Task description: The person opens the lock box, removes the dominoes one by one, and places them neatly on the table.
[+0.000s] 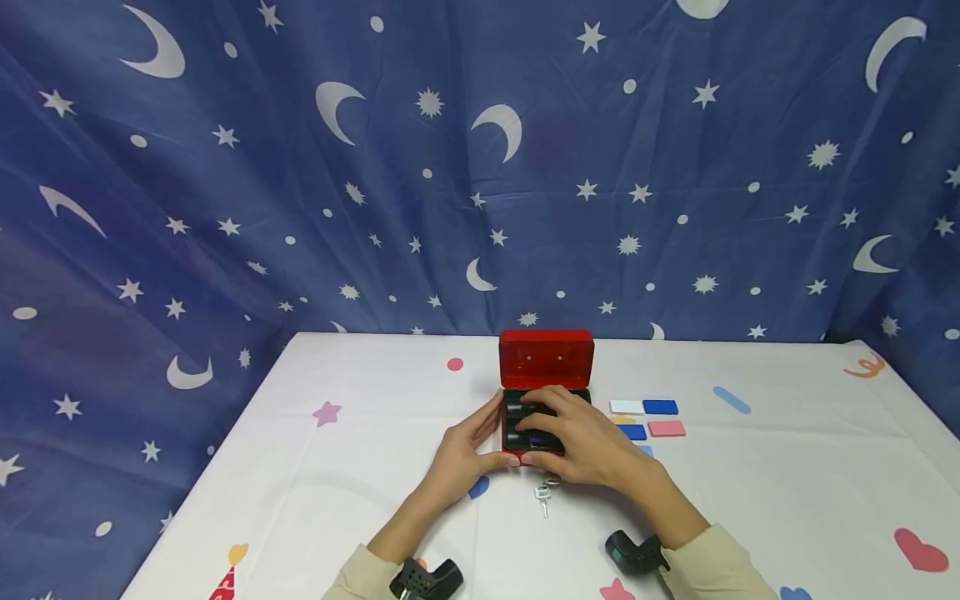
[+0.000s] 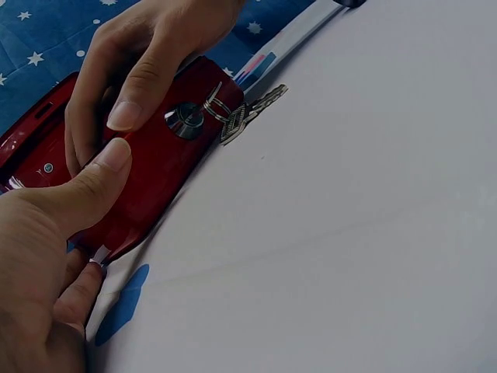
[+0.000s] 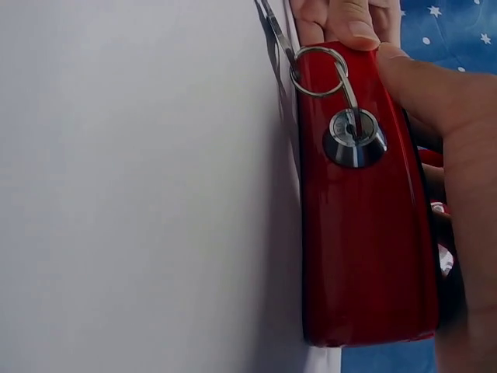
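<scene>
A red cash box (image 1: pixel 546 360) stands on the table with its lid raised and a black compartment tray (image 1: pixel 513 437) inside. My left hand (image 1: pixel 459 457) grips the box's front left corner, thumb along the front and fingers against the left side. Over the tray, my right hand (image 1: pixel 592 437) curls its fingers down into the compartments, its thumb pressed on the box's front edge. What lies under those fingers is partly hidden. A key sits in the round lock (image 3: pixel 354 138) on the front face, and a second key (image 1: pixel 543 495) hangs from its ring (image 3: pixel 319 71).
Right of the box lie several flat blocks: a white one (image 1: pixel 626 407), a blue one (image 1: pixel 661 407), a pink one (image 1: pixel 667 428) and another blue one (image 1: pixel 632 432). Coloured shapes mark the white tabletop (image 1: pixel 360 475). A blue curtain (image 1: pixel 420 167) with moons and stars hangs behind.
</scene>
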Demonstrator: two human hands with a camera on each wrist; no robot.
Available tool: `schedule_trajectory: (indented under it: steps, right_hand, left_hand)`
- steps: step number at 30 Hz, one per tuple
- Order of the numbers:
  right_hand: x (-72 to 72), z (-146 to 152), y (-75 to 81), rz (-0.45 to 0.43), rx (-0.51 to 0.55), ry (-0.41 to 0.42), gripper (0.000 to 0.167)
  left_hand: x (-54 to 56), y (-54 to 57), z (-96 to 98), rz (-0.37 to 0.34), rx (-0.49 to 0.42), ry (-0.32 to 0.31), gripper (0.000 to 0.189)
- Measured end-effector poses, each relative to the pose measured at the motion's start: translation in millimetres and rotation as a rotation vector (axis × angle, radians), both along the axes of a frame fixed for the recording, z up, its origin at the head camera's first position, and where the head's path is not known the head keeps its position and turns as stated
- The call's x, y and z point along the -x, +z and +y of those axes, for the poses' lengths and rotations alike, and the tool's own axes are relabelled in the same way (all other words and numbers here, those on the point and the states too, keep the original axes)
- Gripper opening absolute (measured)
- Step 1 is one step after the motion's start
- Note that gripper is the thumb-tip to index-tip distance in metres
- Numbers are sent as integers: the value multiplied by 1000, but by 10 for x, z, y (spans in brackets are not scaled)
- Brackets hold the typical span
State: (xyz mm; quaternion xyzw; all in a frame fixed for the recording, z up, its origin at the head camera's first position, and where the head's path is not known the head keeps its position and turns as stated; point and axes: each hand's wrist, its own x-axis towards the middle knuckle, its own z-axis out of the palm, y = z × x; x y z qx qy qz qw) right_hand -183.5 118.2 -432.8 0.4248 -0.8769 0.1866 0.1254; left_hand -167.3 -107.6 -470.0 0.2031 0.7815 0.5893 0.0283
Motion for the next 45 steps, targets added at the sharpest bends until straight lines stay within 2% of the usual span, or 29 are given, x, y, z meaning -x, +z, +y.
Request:
schedule_trajectory:
  steps: [7, 20, 28, 32, 45]
  right_hand:
    - [17, -27, -15, 11, -10, 3, 34]
    - [-38, 115, 24, 12, 57, -26, 32]
    - [-20, 173, 10, 64, -13, 28, 28]
    - [-10, 188, 31, 73, -55, 27, 30]
    - [-5, 174, 52, 64, -45, 53, 27]
  left_hand:
    - [13, 5, 13, -10, 9, 6, 90]
    - [4, 11, 7, 9, -3, 1, 92]
    - [-3, 17, 2, 6, 15, 11, 93]
    - [-10, 8, 4, 9, 19, 12, 93]
    - [-15, 32, 3, 16, 11, 11, 93]
